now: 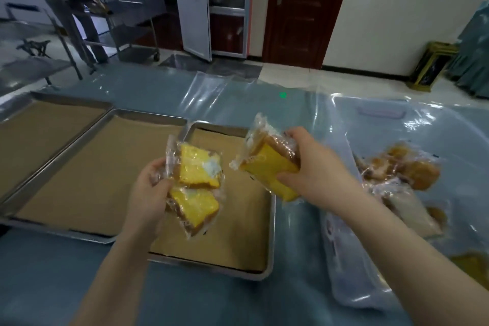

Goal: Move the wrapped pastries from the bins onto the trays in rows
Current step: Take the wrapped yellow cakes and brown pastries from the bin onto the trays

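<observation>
Two wrapped pastries (195, 185), yellow slices in clear film, are being held together in the left hand (148, 193), whose fingers (158, 188) are being kept closed on the wrappers' left edges; one slice is being carried above the other, both over the nearest tray (267, 270). A third wrapped pastry (267, 167) is being gripped in the right hand (312, 167), with the thumb pressed against its lower side and the other fingers curled over its top, so that it is being held tilted just right of the left hand's pair and apart from it. Below the fingers, brown paper is being shown lining the nearest tray, and two more lined trays (148, 116) are being seen to the left of the left hand. To the right of the right hand, further wrapped pastries are being kept in a bin (383, 114) lined with clear plastic, all on the counter (53, 272) covered in blue sheeting.
</observation>
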Demonstrator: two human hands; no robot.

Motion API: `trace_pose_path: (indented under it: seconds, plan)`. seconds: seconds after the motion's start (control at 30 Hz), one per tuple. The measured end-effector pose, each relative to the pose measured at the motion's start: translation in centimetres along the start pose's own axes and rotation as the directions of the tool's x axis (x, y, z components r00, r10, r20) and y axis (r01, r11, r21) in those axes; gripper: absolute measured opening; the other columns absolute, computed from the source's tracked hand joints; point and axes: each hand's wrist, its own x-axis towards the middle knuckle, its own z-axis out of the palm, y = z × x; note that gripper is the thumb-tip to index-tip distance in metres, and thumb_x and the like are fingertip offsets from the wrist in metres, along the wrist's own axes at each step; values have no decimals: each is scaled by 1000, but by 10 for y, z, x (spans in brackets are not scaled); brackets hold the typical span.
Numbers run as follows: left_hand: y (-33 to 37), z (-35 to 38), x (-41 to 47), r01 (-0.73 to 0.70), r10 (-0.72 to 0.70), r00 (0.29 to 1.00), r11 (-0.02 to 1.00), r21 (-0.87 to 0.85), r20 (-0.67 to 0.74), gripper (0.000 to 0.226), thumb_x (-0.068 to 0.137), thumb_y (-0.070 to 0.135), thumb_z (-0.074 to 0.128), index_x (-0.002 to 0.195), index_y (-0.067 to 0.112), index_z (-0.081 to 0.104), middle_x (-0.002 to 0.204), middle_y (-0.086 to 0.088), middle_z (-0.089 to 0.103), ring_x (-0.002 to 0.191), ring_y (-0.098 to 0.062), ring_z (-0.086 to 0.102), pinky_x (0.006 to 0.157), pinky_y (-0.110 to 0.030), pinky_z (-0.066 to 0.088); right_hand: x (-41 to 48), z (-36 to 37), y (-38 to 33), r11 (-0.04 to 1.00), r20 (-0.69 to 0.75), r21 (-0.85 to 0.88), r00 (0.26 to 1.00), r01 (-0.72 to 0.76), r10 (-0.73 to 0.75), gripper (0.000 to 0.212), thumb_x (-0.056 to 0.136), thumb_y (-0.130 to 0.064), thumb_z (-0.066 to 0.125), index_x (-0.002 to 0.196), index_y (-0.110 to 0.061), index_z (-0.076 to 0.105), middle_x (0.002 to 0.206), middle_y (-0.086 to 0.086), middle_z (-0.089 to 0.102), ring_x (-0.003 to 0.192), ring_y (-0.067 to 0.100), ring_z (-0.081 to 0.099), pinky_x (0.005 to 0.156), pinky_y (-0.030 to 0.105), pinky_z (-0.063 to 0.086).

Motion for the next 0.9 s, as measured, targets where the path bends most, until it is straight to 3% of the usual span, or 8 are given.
trace_pose_path:
  seconds: [0.07, 0.2, 0.33, 0.47, 0.6, 0.67, 0.8, 0.9]
  plan:
    - [-20, -21, 9, 47, -50, 998, 994, 96, 32, 33, 90, 5, 53, 100, 35, 62, 96, -7, 69, 79, -28, 69, 65, -47, 57, -2, 24, -9, 997, -9, -78, 1000, -2, 2, 60, 75, -29, 70, 117, -39, 28, 81, -8, 53, 76, 22, 55, 63, 35, 46]
    - [-45, -44, 24, -2, 7, 1000, 980, 198, -25, 21, 92, 18, 57, 102, 35, 63, 96, 2, 69, 68, -7, 67, 51, -23, 52, -1, 85, -18, 994, -38, -61, 995, -89, 87, 60, 77, -29, 69, 116, -42, 26, 73, -17, 44, 63, 12, 46, 50, 29, 35]
    - [-58, -50, 39, -149, 118, 988, 898, 414, 98, 50, 87, -6, 47, 103, 39, 60, 137, 8, 49, 120, -4, 48, 95, -23, 44, -5, 144, -16, 971, -11, -4, 971, -241, 241, 62, 81, -28, 69, 127, -36, 29, 87, -9, 57, 72, 18, 51, 58, 32, 41]
    - [-68, -50, 42, -380, 234, 922, 699, 606, 307, 60, 82, -14, 43, 109, 36, 62, 146, 15, 34, 121, 15, 28, 90, -3, 28, -3, 180, -9, 966, -114, -111, 968, -234, 221, 51, 85, -31, 66, 125, -33, 35, 104, -4, 64, 84, 22, 58, 62, 32, 40]
    - [-88, -42, 29, -492, 315, 868, 644, 586, 383, 62, 80, -17, 43, 118, 28, 63, 150, 15, 26, 133, -7, 34, 99, -28, 41, -5, 206, 2, 945, -112, -267, 980, -189, 165, 67, 85, -14, 65, 138, -34, 29, 118, 0, 58, 99, 24, 56, 72, 33, 44]
    - [-98, -37, 22, -492, 305, 868, 642, 588, 392, 69, 83, -12, 44, 134, 34, 47, 153, 19, 16, 138, -7, 25, 104, -35, 37, -14, 218, 8, 947, -14, -285, 989, -148, 150, 71, 86, -22, 63, 142, -36, 21, 123, 0, 54, 106, 23, 53, 80, 34, 45]
    - [-123, -36, 17, -482, 122, 850, 571, 665, 512, 88, 87, 6, 50, 146, 43, -5, 154, 21, -8, 141, 0, -9, 116, -40, 14, -28, 235, 16, 971, 200, -225, 971, -80, 127, 84, 79, -71, 42, 147, -41, 3, 148, 0, 36, 134, 24, 35, 104, 42, 36]
    - [-139, -41, 17, -546, -56, 784, 410, 730, 618, 90, 91, 23, 52, 141, 38, -21, 153, 12, -22, 136, -3, -28, 117, -41, -5, -24, 245, 25, 934, 246, -354, 968, 51, 41, 74, 88, -67, 22, 151, -35, 0, 160, -2, 11, 146, 23, 9, 115, 49, 14]
